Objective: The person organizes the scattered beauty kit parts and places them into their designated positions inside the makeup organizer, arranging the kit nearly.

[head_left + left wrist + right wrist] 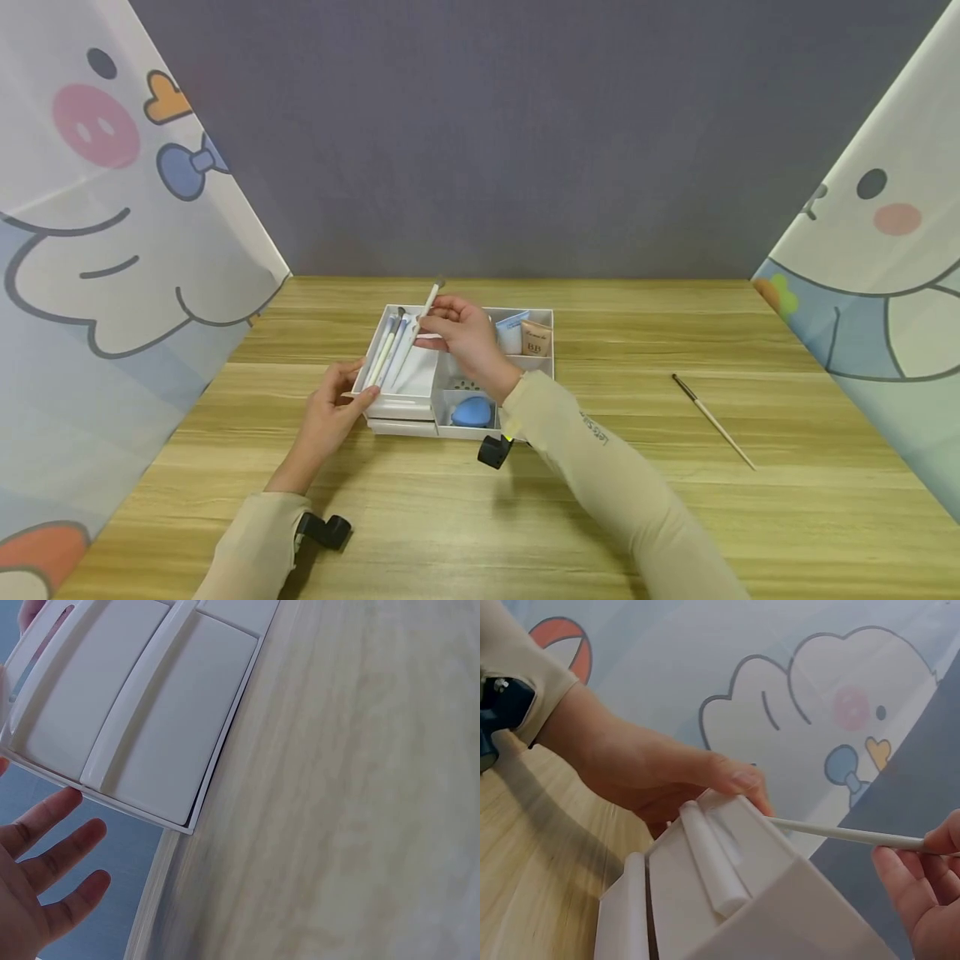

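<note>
A white storage box (401, 407) with drawers and open compartments stands on the table. My left hand (327, 408) grips its front left corner, thumb over the front rim and fingers against the side. In the left wrist view, several spread fingers (56, 817) show beside the drawer fronts. My right hand (472, 337) pinches a white makeup brush (429, 302) over the left compartment. The brush leans with its bristles up, its handle's lower end in the compartment. Beside it lie several more makeup brushes (386, 354). The right wrist view shows the held handle (840, 833) crossing the box rim.
The box's right compartments hold a blue makeup sponge (471, 412), a light blue tube (512, 333) and a beige BB cream tube (536, 337). A thin brush (716, 423) lies on the wooden table (600, 350) to the right. Cartoon-printed panels (112, 250) flank the table.
</note>
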`<state>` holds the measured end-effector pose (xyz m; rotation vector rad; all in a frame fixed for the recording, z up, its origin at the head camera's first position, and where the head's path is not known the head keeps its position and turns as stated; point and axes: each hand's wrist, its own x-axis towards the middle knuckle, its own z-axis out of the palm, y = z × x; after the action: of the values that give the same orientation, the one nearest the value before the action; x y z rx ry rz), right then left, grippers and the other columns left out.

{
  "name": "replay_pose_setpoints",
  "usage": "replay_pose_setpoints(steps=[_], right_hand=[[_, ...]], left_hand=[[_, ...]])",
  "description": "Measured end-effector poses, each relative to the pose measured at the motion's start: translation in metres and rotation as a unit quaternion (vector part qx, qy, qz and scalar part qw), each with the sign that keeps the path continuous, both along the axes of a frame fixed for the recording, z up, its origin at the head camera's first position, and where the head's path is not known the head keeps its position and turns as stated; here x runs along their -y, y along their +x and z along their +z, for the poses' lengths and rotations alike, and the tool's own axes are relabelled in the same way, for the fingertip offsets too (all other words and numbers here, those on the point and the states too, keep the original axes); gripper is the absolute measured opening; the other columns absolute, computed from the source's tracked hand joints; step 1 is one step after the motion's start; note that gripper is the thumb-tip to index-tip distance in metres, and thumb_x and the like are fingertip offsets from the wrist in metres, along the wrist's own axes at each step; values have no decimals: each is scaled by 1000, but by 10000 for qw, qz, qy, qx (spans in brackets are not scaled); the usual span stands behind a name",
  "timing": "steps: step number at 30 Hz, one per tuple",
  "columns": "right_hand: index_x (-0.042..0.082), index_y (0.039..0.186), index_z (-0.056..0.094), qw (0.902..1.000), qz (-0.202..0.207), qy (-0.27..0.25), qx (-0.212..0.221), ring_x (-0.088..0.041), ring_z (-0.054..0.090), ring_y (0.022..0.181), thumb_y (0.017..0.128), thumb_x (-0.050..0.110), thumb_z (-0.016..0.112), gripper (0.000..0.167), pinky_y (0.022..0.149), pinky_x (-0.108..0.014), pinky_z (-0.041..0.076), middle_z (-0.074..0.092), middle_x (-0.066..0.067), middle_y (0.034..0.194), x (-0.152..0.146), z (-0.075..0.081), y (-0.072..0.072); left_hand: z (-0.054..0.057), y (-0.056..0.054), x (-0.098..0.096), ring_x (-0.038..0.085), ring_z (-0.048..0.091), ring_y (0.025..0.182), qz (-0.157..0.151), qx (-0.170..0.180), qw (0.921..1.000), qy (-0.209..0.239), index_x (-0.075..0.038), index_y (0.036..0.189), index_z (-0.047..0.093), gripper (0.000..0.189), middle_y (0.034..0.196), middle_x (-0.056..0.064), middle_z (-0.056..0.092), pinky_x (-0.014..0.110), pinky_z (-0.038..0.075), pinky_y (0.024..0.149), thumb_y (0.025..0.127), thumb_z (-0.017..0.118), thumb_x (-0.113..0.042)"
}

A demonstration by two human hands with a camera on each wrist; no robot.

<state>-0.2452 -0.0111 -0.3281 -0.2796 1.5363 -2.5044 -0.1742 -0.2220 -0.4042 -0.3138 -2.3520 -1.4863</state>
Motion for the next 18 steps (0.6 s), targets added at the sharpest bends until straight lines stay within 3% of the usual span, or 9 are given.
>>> replay_pose_setpoints(steps=[5, 18], right_hand=[[-18, 118, 51, 9994, 52, 297, -141, -15, 64, 75, 90, -18, 56, 28, 70, -31, 59, 59, -6, 87, 6, -2, 0], [-20, 120, 50, 9969, 178, 699, -328, -16, 63, 75, 89, -17, 55, 31, 72, -33, 59, 57, -8, 89, 15, -4, -4]], left_hand=[[0, 0, 0, -5, 56, 91, -2, 20, 10000, -15, 0, 128, 54, 39, 113, 25, 66, 15, 49, 73, 92, 68, 0], [0, 0, 1, -4, 56, 94, -20, 41, 10000, 13, -1, 130, 54, 40, 118, 24, 65, 16, 49, 73, 92, 68, 0]])
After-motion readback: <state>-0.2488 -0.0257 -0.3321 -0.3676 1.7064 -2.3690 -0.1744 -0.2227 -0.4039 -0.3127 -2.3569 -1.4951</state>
